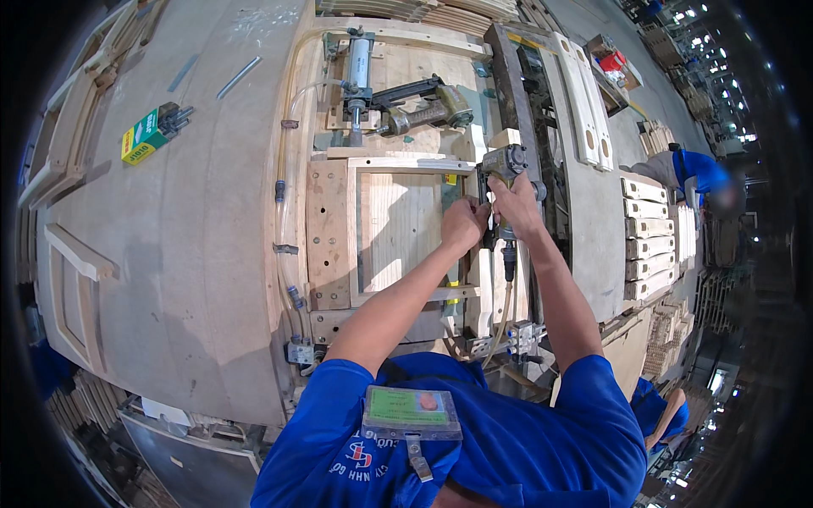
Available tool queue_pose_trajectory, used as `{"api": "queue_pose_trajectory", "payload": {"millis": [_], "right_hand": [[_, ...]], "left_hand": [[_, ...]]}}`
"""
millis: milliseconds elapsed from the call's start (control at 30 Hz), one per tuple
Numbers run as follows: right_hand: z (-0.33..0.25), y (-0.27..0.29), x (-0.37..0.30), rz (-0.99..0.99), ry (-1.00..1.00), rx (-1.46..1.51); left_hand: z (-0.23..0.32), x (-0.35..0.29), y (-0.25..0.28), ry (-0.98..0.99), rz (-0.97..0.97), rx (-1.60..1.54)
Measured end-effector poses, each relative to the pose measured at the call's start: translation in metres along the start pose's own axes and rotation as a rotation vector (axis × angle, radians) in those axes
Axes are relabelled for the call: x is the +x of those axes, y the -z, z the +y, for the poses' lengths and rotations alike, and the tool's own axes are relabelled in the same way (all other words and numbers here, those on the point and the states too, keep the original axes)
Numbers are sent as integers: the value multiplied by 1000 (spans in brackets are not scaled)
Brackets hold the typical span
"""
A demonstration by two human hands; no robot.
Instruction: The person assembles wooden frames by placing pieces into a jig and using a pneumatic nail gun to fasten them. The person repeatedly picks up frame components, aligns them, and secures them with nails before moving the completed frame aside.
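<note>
My right hand [518,203] is wrapped round the handle of a pneumatic nail gun [507,159], whose air hose hangs from the handle's lower end. Close against the side of the gun, my left hand [466,223] has its fingers curled in a pinch; what lies between them is hidden. A small shiny piece shows between the two hands. Beneath and to the left of my hands, a rectangular wooden frame [406,163] lies in a wooden jig [329,229]. The gun is over the frame's right side.
Beyond the frame lie a second nail gun [428,112] and a pneumatic cylinder [359,63]. A green and yellow box [146,135] and a metal strip [239,77] rest on the left bench. Stacked wooden pieces [648,229] stand at right, near a person in blue [699,172].
</note>
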State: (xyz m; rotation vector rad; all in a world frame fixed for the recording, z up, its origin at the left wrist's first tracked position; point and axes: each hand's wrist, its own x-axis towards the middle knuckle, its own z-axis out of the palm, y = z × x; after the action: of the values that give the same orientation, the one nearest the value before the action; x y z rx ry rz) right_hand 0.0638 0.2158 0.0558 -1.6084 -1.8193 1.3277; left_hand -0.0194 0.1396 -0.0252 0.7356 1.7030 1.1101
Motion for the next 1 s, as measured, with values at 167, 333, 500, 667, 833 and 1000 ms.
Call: {"api": "queue_pose_trajectory", "payload": {"millis": [167,333,500,667,833,1000], "right_hand": [[1,-2,5,14,-21,-88],[-9,-6,4,6,31,-232],[-39,-24,4,-273,174,-175],[-75,-70,33,-564,625,-550],[-111,-118,46,-712,782,-524],[-115,-131,57,-715,643,-769]], "left_hand": [[0,3,3,10,-14,5],[0,4,6,-31,-8,-45],[-14,2,26,-37,151,-179],[-27,3,59,-105,460,-472],[-44,31,90,-46,596,-494],[-47,38,94,-8,608,-458]]}}
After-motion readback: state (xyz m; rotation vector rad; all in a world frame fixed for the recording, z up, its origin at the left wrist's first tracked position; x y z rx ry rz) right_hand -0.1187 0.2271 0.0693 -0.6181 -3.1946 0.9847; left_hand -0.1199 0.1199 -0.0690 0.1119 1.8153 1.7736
